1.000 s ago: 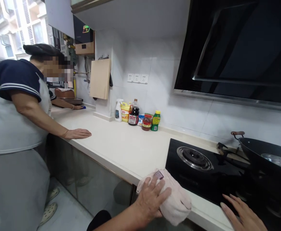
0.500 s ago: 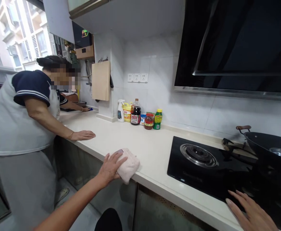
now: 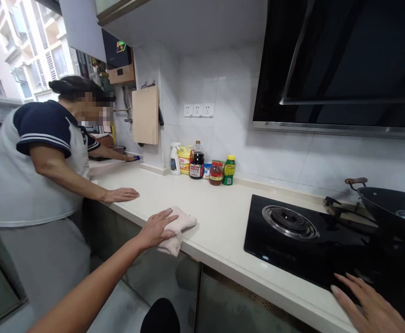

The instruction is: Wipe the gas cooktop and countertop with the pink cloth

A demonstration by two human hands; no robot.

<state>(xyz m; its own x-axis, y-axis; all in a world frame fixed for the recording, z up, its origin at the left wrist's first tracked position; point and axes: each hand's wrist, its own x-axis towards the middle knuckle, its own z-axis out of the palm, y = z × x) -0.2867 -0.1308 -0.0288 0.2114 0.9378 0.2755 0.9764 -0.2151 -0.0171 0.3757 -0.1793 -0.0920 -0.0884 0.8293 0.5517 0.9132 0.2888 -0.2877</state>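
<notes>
My left hand (image 3: 158, 227) presses a pale pink cleaning cloth (image 3: 179, 223) onto the front edge of the white countertop (image 3: 216, 212). Part of the cloth hangs over the edge, and its near side is partly covered by my fingers. At the lower right, my right hand (image 3: 372, 300) has its fingers spread and holds nothing. It is by the front edge of the black gas stove (image 3: 278, 256); whether it touches the glass I cannot tell.
A co-worker (image 3: 46, 162) leans over the counter at left, one hand flat, the other on a blue cloth (image 3: 136, 158). Against the wall stand a spray bottle (image 3: 175, 159), a soy sauce bottle (image 3: 197, 162), a red jar (image 3: 216, 173) and a green bottle (image 3: 229, 171). A wok (image 3: 393, 203) sits on the stove.
My left hand has slid slightly left along the counter edge with the cloth, which now lies flatter and more spread. The co-worker's far hand has shifted slightly right.
</notes>
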